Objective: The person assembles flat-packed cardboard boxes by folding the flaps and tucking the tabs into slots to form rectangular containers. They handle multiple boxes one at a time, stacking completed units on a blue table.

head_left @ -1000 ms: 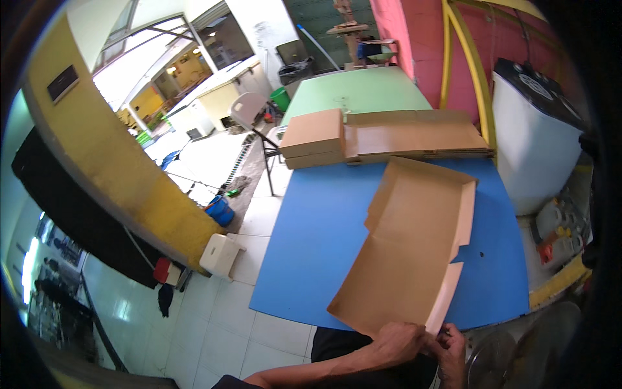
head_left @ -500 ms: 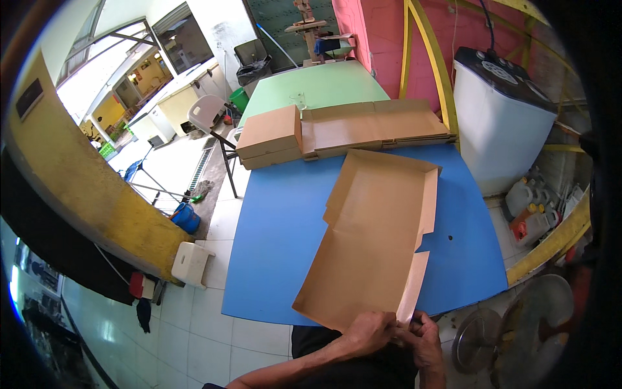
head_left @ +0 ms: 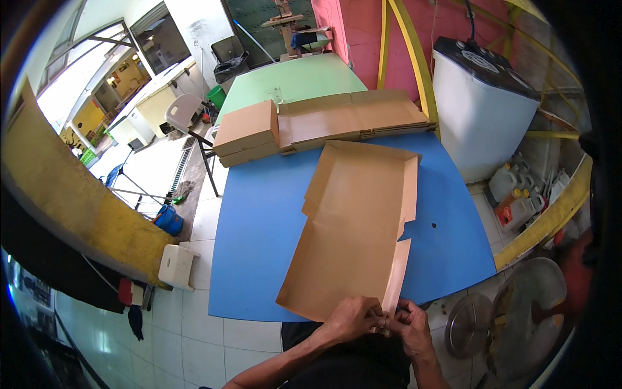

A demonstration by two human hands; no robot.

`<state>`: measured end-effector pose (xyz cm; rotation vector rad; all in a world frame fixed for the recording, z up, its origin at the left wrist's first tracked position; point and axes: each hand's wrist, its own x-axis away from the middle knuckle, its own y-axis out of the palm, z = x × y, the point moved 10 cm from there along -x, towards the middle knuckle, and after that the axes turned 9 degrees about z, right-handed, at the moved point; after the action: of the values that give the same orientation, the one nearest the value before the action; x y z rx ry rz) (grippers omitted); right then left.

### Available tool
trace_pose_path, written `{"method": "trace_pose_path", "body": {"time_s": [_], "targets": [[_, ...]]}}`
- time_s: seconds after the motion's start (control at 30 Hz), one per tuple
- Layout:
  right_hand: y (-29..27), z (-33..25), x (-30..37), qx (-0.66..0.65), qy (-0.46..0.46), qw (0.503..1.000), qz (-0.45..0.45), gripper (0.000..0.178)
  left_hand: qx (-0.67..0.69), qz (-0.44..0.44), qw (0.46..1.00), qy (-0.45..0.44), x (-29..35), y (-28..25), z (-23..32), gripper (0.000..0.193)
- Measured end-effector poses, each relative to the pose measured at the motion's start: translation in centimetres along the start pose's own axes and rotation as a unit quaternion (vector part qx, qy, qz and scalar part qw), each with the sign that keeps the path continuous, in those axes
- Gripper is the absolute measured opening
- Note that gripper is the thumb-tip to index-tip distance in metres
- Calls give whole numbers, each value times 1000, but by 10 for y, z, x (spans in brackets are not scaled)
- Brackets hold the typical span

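2 hands on it: left hand (head_left: 353, 319) and right hand (head_left: 409, 326) pinch the cardboard sheet's (head_left: 356, 220) near corner flap, I think. Crease slowly, keeping it flat on the blue table (head_left: 259, 227).

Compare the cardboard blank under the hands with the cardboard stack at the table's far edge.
The cardboard blank lies alone, opened out, side flaps raised; the cardboard stack is many pieces piled flat. The blank's near corner is pinched by the left hand and right hand; the stack sits untouched. Both are plain brown, on the blue table.
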<state>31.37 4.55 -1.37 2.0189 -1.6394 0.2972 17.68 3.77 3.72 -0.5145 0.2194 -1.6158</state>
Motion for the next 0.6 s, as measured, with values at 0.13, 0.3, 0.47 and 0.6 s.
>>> {"method": "trace_pose_path", "body": {"time_s": [0.13,0.3,0.47,0.6], "targets": [[0,8,1,-55,16,998,28,53,-39,15,998,37,0,-5,6,18],[3,-4,4,9,19,1000,-17,59,-37,-7,999,25,-1,0,0,21],[1,-15,3,121,15,991,-48,62,-29,-35,998,39,-4,4,2,24],[8,-13,-3,84,14,995,-58,68,-74,-36,992,95,-4,3,12,29]]}}
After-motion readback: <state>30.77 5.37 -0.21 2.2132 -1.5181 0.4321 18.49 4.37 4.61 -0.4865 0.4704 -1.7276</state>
